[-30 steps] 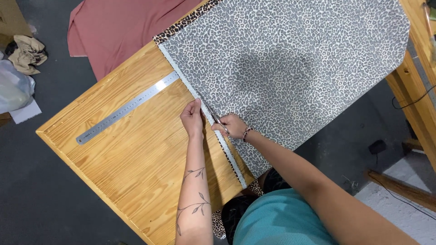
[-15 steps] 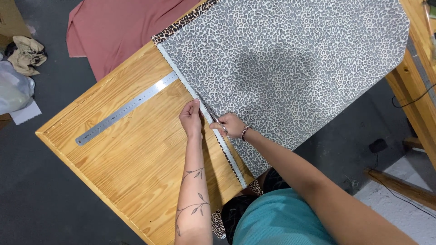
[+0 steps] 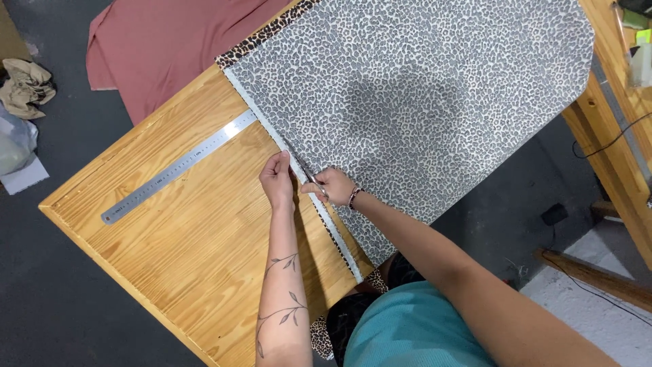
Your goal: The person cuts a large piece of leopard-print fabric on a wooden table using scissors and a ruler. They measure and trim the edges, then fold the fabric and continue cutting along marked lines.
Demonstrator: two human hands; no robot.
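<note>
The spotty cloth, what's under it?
The spotty cloth lies on a wooden table, bare beside it. A browner spotted layer peeks out at its edge. Anything else underneath is covered.

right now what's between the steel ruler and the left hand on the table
Only bare wooden table lies between the steel ruler and the left hand, as the head view shows; the leopard-print fabric starts beyond the hand.

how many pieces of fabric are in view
2 for sure. The leopard-print fabric is spread on the wooden table, where both hands work its edge. The pink fabric lies on the floor beyond the table's far corner. Others may be hidden.
</note>
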